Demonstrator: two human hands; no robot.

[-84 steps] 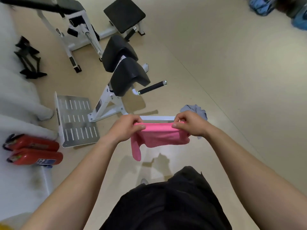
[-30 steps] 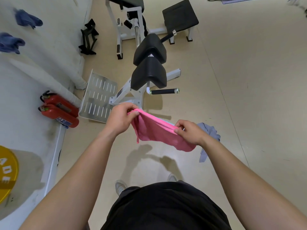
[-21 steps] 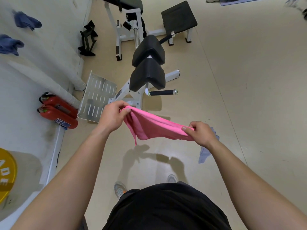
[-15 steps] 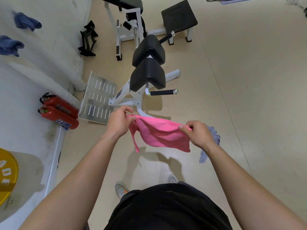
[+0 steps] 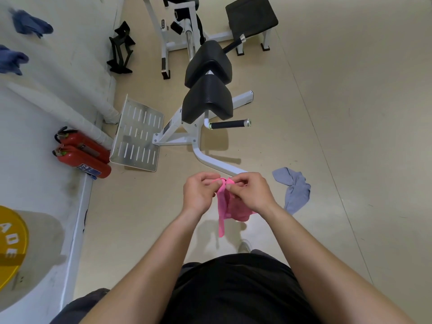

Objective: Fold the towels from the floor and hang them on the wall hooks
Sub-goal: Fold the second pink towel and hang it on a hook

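- Bottom of frame: black clothing (image 5: 233,288) of the person, both forearms reaching up toward centre; one shoe (image 5: 244,246) shows just below the hanging cloth.
- Centre of frame: left hand (image 5: 198,192) and right hand (image 5: 251,192) are side by side, nearly touching. Each pinches the top edge of the pink towel (image 5: 230,208) between thumb and curled fingers.
- The pink towel is held in the air over the floor (image 5: 350,113), bunched at the top. It hangs below the hands in layers, with one narrow strip dangling lower than the rest.
- Step, as I read it: mid-fold, the two ends brought together at the top; not yet neat, not yet hung.
- Next move calls for passing both ends into one hand, evening up the loose strip, maybe one more fold, then turning toward the wall.
- Right of centre: grey-blue towel (image 5: 294,190) lies crumpled on the floor, just beside the right hand in the picture, not yet picked up.
- Middle to upper centre: exercise bench (image 5: 207,99) with black pads; two fire extinguishers (image 5: 81,153) at the left by the wall (image 5: 35,113); yellow weight plate (image 5: 11,244) at the left edge.
- Upper left: two blue towels (image 5: 30,24) already hang on the wall. The hooks are hidden, but that looks like the target spot.
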